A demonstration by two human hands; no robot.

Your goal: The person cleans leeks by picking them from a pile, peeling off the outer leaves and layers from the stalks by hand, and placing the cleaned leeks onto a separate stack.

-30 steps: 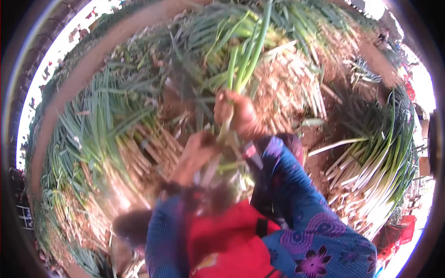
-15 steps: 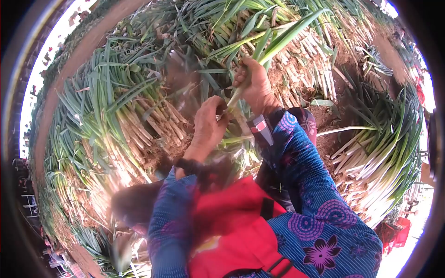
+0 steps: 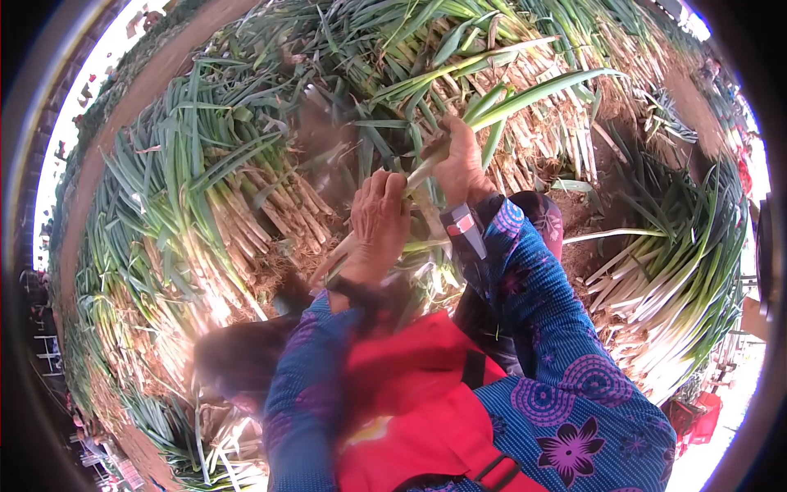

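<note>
A green onion [image 3: 420, 172] stretches slantwise between my hands, its green leaves [image 3: 541, 97] spreading to the upper right. My right hand [image 3: 461, 164] is wrapped round it where white turns to green. Lower on the stalk, my left hand [image 3: 379, 220] is closed with the knuckles up, its fingertips hidden. A pale strip or stalk end [image 3: 334, 258] sticks out below that hand, by the wrist; I cannot tell which. Beneath my hands lie pale scraps and leaves [image 3: 438, 283], partly covered by my arms.
Uncleaned green onions with dirty roots lie in a heap at the left [image 3: 238, 205] and another at the top [image 3: 525, 107]. At the right is a pile of whiter green onions [image 3: 664, 279]. My knees and red apron [image 3: 426, 394] fill the bottom. Bare soil [image 3: 574, 217] shows between piles.
My left hand has rolled over, knuckles now up, and a pale piece shows below it. The green onion's leaves have swung right and lower. My right hand has shifted slightly down.
</note>
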